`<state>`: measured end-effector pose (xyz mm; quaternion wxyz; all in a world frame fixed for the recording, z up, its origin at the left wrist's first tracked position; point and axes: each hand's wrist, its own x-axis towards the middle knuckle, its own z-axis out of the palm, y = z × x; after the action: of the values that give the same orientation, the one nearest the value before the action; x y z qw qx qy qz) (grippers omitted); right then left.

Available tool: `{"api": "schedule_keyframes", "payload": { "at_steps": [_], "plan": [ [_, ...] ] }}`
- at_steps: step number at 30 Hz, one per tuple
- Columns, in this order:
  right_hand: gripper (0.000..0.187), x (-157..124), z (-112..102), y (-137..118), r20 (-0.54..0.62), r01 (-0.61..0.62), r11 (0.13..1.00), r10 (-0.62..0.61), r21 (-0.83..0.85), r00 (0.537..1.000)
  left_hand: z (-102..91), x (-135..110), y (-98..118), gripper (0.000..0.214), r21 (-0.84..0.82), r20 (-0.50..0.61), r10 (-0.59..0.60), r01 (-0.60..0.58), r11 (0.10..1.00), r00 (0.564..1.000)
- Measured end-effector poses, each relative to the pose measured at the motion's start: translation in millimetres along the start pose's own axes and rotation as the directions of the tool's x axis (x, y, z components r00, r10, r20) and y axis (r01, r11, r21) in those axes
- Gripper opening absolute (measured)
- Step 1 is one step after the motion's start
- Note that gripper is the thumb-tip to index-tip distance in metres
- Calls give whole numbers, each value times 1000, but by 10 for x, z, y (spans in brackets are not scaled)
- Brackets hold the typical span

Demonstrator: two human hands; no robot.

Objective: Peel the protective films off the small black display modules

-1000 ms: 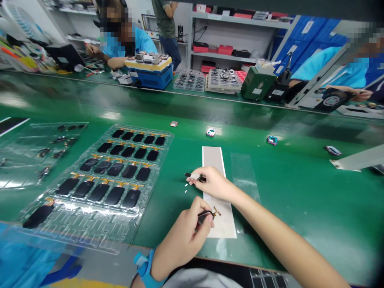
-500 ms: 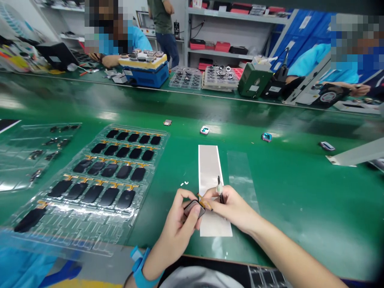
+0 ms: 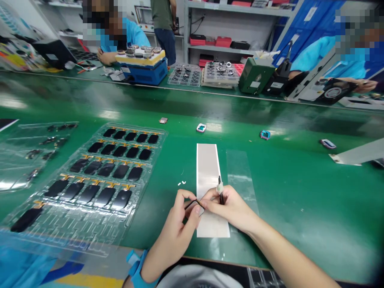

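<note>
My left hand (image 3: 180, 228) grips a small watch screen (image 3: 199, 209) with a black edge and a grey back, the thumb pressed on its back. My right hand (image 3: 232, 206) meets it at the screen's right corner, fingertips pinched where the orange flex cable sits, now mostly hidden. Held across the right palm is a slim black tool (image 3: 221, 190) with a pale wrap around it; its lower end is covered. Both hands are over a long pale adhesive strip sheet (image 3: 207, 160) with white edges, lying on the green table.
On the left lies a clear tray (image 3: 120, 232) holding rows of black watch screens. A clear film (image 3: 238, 168) lies right of the pale sheet. Several small watch parts, including a watch case (image 3: 201, 127), sit farther back. Two seated people work across the bench; another stands behind.
The screen has tilted in my left hand, and my right fingertips have closed in at its corner, covering the orange cable that showed before. The view has shifted slightly.
</note>
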<state>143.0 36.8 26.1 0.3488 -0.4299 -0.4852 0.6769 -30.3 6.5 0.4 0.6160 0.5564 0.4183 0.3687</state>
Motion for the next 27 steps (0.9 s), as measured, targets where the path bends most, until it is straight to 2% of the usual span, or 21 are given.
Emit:
{"api": "schedule_keyframes", "payload": {
  "at_steps": [3, 6, 11, 25, 27],
  "plan": [
    [29, -17, 15, -6, -12, 25, 999, -26, -43, 1000, 5, -10, 16, 15, -52, 11, -41, 42, 998, 999],
    [25, -40, 19, -12, -66, 85, 984, -97, -157, 993, -3, -23, 23, 15, -111, 41, -60, 64, 992, 997],
    [19, -76, 21, -46, -126, 152, 929, -205, -336, 971, -9, -36, 11, 19, -112, 62, -70, 77, 991, 996],
    [25, -30, 30, -44, -76, 129, 933, -163, -336, 984, 15, 28, -34, 21, -69, 45, -27, 30, 997, 999],
    [28, -35, 16, -62, -96, 146, 927, -190, -346, 977, 13, 33, -39, 20, -54, 25, -15, 17, 998, 1000]
  ]
}}
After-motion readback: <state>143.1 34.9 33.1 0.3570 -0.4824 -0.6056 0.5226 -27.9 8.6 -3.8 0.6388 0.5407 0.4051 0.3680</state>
